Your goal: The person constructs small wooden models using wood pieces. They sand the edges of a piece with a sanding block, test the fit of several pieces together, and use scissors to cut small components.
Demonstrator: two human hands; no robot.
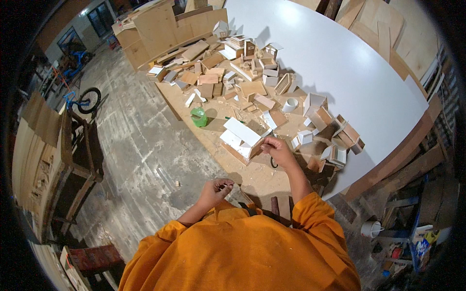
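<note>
A small wooden model house (241, 139) with white roof panels stands on the workbench (272, 180) in front of me. My right hand (276, 147) is at its right end, thumb and fingers pinched together. Whether they grip the house's edge or a small piece beside it is hidden. Under that hand, a dark looped handle (274, 162) shows on the bench. My left hand (216, 191) is held nearer my body, off the bench's front edge. Its fingers are curled closed, and anything in them is too small to make out.
A green cut-open container (198, 117) stands left of the house, a white cup (290, 105) beyond it. Wood offcuts (206, 77) pile up at the back. Several small wooden models (335, 154) stand at right, beside a large white board (359, 82). A wooden bench (73, 169) is far left.
</note>
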